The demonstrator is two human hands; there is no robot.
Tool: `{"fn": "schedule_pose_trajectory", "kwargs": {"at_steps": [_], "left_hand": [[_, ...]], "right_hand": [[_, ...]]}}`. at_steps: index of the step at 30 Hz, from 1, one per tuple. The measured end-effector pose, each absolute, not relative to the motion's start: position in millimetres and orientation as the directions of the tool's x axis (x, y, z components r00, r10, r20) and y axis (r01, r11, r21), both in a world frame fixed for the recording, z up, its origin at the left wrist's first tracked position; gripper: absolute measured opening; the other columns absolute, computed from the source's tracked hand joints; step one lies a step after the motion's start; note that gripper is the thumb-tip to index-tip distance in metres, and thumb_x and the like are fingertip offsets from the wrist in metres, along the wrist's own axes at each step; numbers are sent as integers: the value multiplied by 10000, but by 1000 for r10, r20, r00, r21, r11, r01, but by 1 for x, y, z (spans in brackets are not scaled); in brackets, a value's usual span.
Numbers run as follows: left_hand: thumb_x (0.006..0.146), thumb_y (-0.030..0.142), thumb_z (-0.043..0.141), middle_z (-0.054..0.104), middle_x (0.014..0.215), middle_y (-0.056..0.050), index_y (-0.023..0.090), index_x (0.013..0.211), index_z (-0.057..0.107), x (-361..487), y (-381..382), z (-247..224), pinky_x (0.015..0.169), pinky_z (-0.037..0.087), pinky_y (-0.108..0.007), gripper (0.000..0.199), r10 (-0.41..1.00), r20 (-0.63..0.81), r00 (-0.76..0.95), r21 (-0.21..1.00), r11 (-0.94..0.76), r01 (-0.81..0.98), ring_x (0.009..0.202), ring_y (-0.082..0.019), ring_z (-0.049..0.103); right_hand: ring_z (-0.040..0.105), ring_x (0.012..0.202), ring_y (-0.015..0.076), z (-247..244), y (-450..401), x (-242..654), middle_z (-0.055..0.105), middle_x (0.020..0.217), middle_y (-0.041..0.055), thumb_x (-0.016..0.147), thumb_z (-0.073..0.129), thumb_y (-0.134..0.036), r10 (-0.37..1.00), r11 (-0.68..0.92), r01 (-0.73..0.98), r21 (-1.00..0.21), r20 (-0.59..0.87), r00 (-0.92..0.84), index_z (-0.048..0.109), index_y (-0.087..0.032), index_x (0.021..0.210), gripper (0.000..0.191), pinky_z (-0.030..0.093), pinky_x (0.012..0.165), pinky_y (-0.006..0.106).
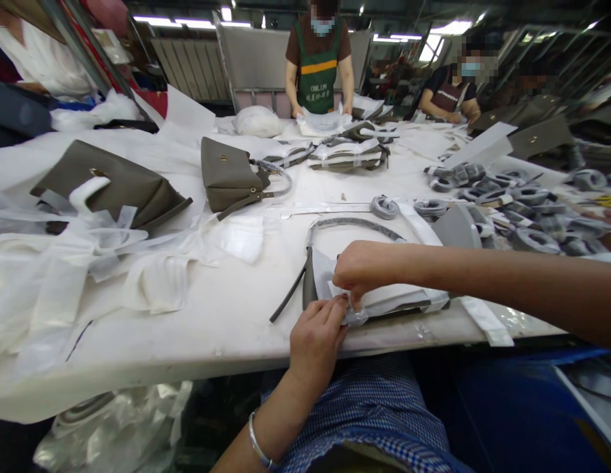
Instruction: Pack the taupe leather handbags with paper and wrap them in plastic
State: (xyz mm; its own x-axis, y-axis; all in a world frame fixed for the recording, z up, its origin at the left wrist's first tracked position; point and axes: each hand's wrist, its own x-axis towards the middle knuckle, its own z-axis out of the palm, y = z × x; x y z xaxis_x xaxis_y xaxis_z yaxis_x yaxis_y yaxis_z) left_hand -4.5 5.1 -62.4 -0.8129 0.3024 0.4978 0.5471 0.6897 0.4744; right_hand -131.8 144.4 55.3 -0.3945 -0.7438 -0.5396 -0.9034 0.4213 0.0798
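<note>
Left hand [316, 336] and curled right hand [357, 268] meet at clear plastic [357, 318] on a part-wrapped handbag [310, 282]; across the white counter [226, 328] stands a masked co-worker [317, 82].

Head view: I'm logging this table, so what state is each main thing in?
Near bag, partly covered with white wrapping
Its handle, arched, wrapped
Clear film, crumpled
Left hand, bent, at the clear film
Right hand, curled, at the clear film; grip unclear
Middle bag, body unwrapped
Far-left bag, body unwrapped
Coils at right, wound, grouped together
Bracelet, worn on the left wrist
</note>
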Motion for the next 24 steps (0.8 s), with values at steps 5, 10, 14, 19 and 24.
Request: {"fn": "schedule_pose_trajectory", "kwargs": {"at_steps": [5, 10, 14, 19, 24], "left_hand": [[743, 45, 780, 666, 1226, 29, 224, 1220, 557, -4, 6, -64, 905, 530, -320, 556, 297, 507, -809, 481, 681, 552, 1028, -209, 577], [781, 60, 748, 681, 1189, 4, 209, 1264, 542, -5, 7, -67, 896, 544, -326, 546, 285, 517, -807, 486, 678, 551, 1003, -212, 586], [802, 69, 728, 680, 1190, 4, 220, 1250, 549, -4, 7, -68, 890, 549, -335, 505, 279, 514, -811, 489, 682, 544, 1015, -209, 592], [749, 60, 780, 689, 1171, 14, 211, 1209, 565, -4, 8, -66, 874, 552, -317, 529, 276, 521, -808, 497, 671, 550, 976, -208, 599], [724, 65, 803, 680, 1197, 17, 215, 1230, 556, -5, 8, -68, 881, 556, -331, 583, 264, 531, -805, 501, 668, 549, 978, -218, 599]], "right_hand": [[410, 509, 98, 55, 137, -141, 645, 608, -27, 703, 816, -352, -744, 437, -899, -34, -574, -340, 772, -211, 801, 177, 236, 541, 256], [352, 469, 93, 52, 126, -147, 562, 488, -48, 676, 816, -200, -735, 409, -910, -60, -613, -290, 787, -204, 763, 92, 242, 537, 266], [354, 451, 90, 50, 120, -152, 504, 403, -46, 649, 833, -227, -722, 405, -911, -74, -637, -269, 763, -181, 658, 85, 245, 565, 275], [442, 508, 109, 56, 125, -154, 596, 492, -41, 673, 820, -273, -767, 375, -924, -82, -586, -260, 758, -215, 671, 86, 236, 575, 274], [453, 525, 107, 58, 128, -157, 687, 602, -18, 703, 819, -302, -777, 330, -940, -83, -590, -221, 782, -212, 767, 117, 233, 535, 260]]}}
